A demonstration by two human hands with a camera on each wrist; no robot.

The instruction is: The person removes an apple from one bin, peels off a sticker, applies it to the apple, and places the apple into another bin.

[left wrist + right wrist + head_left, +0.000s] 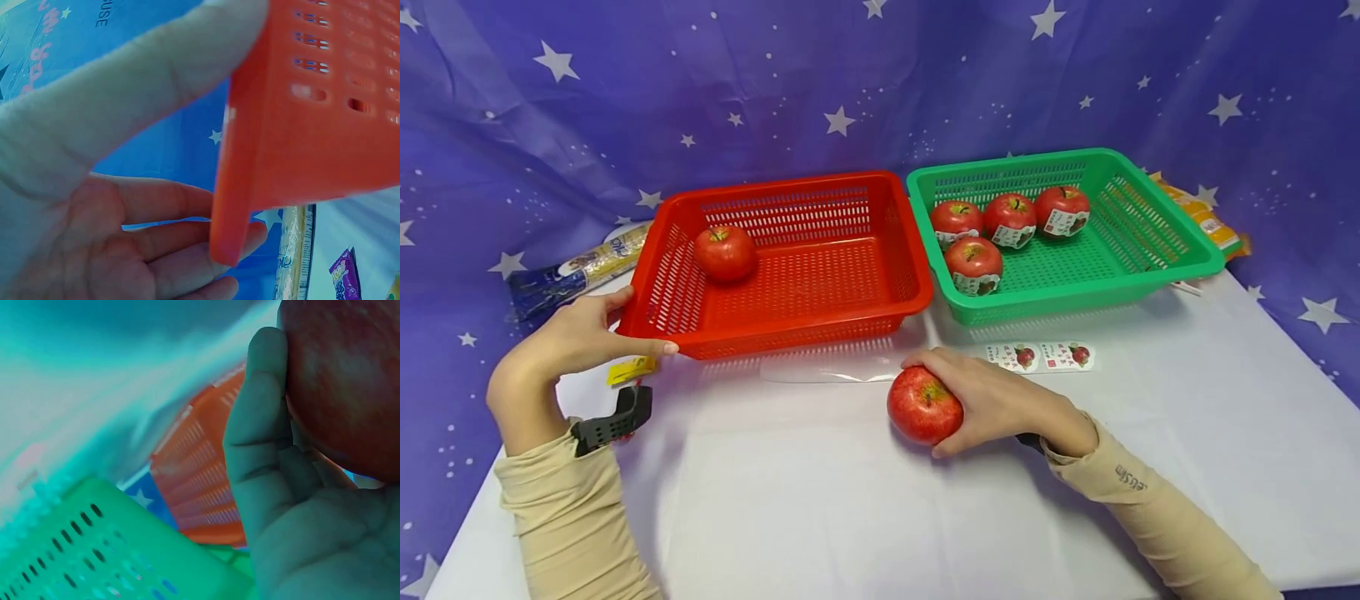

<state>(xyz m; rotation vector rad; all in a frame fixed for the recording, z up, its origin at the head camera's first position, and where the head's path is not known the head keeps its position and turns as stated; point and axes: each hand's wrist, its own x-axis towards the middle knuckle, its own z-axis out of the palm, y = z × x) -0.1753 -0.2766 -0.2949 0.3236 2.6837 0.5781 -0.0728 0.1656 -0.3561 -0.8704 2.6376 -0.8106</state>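
My right hand [996, 402] holds a red apple [917, 410] above the white table, in front of the baskets. Fingers and thumb curve round the apple's right side; in the right wrist view the apple [344, 381] fills the upper right. At the near left corner of the red basket [790, 333], my left hand [568, 335] grips the rim, with its thumb on one side and its fingers on the other. One apple [725, 253] lies in the left part of this basket. The green basket [1082, 296] holds several apples with white printed labels, such as this apple [974, 265].
A clear strip with printed labels [1048, 357] lies in front of the baskets. Left of the red basket is a pasta packet [583, 267], with a small yellow packet [631, 370] nearer. An orange packet [1206, 217] sits beyond the green basket. Star-patterned cloth [820, 75] hangs behind.
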